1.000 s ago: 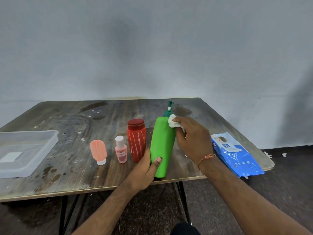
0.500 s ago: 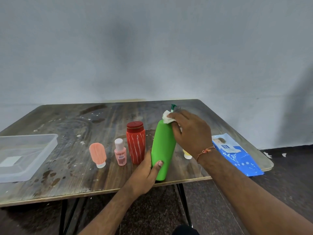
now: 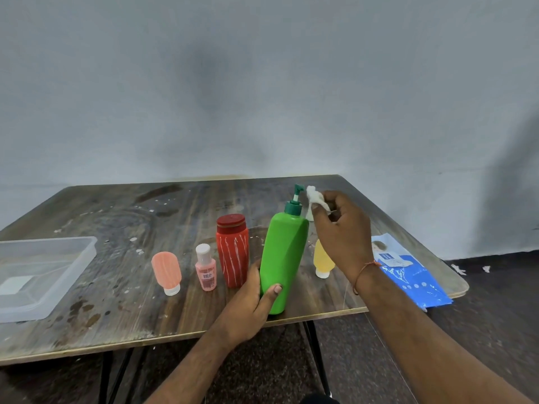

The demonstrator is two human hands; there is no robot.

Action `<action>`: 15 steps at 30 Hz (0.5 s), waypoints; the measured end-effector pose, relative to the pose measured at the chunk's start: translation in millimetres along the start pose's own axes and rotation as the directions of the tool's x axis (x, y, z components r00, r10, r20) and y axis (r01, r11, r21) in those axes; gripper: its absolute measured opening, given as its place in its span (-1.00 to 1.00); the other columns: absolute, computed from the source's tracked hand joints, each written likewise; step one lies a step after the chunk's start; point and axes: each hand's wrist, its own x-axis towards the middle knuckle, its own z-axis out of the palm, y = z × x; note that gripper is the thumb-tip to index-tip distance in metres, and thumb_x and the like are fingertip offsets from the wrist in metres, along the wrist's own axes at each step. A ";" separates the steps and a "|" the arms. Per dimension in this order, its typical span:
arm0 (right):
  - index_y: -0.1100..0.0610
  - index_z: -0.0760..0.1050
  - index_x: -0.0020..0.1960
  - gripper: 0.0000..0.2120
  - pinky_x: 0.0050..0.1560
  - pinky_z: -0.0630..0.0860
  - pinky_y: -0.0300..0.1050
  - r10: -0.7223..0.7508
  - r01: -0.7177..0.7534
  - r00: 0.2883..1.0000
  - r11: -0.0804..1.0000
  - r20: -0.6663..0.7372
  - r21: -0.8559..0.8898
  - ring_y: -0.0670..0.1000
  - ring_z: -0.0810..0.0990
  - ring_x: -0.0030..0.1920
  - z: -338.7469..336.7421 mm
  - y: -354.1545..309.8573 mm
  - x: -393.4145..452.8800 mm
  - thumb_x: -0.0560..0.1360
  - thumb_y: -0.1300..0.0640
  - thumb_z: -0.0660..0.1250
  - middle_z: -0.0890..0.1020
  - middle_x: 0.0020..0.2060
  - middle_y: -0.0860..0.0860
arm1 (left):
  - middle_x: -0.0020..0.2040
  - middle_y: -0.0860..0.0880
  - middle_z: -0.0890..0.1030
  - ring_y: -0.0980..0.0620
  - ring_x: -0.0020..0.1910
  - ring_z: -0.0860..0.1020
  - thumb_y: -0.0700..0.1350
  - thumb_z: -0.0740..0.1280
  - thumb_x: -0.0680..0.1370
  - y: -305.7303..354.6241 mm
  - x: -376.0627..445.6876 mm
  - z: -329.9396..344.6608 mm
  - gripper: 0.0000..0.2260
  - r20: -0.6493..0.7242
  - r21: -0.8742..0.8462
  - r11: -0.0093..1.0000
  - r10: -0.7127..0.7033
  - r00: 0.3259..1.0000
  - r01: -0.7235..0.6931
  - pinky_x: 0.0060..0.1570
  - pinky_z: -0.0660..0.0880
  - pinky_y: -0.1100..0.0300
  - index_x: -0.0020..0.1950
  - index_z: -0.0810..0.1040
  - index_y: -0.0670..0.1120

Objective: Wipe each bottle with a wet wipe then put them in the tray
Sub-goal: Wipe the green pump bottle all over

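A tall green pump bottle stands near the table's front edge, and my left hand grips its lower body. My right hand pinches a crumpled white wet wipe just right of the dark green pump head. To the left stand a red striped bottle, a small pink bottle and a peach tube on its cap. A yellow tube stands partly hidden behind my right hand. A clear plastic tray sits at the table's left.
A blue wet wipe pack lies at the table's right edge, overhanging it slightly. The wooden table is stained and has black legs. A grey wall rises behind it.
My right hand has lifted the wipe from the bottle's shoulder up beside the pump head. The yellow tube has come into sight behind it. My left hand keeps its hold.
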 end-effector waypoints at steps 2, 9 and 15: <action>-0.03 0.72 0.05 -0.89 -0.21 0.52 -0.07 0.107 -0.125 0.985 0.982 0.132 0.139 -0.15 0.54 -0.30 0.9 -6.2 1.6 0.58 0.01 0.45 0.70 -0.23 -0.05 | 0.40 0.26 0.44 0.28 0.33 0.49 0.23 0.19 0.71 0.1 0.0 -0.2 -0.42 0.004 0.012 1.000 0.002 1.000 -0.002 0.33 0.55 0.09 0.66 0.07 0.13; 0.28 0.64 0.04 -0.76 -0.38 0.50 -0.09 0.300 -0.425 0.864 0.865 0.405 0.268 0.02 0.52 -0.32 -21.2 -32.1 13.4 0.66 0.13 0.29 0.58 -0.23 0.15 | 0.41 0.28 0.45 0.28 0.35 0.48 0.24 0.19 0.70 1.8 -0.1 1.8 -0.38 -0.004 0.028 1.000 0.004 1.000 -0.004 0.35 0.53 0.09 0.69 0.05 0.11; 0.21 0.72 0.02 -0.83 -0.41 0.58 -0.10 0.299 -0.404 0.821 0.906 0.487 0.125 -0.02 0.49 -0.42 -26.1 -37.5 9.8 0.64 0.24 0.33 0.59 -0.26 0.11 | 0.47 0.26 0.41 0.31 0.40 0.43 0.26 0.18 0.69 2.5 -0.4 2.4 -0.37 -0.018 0.049 0.999 0.025 1.000 -0.024 0.40 0.48 0.18 0.69 0.03 0.14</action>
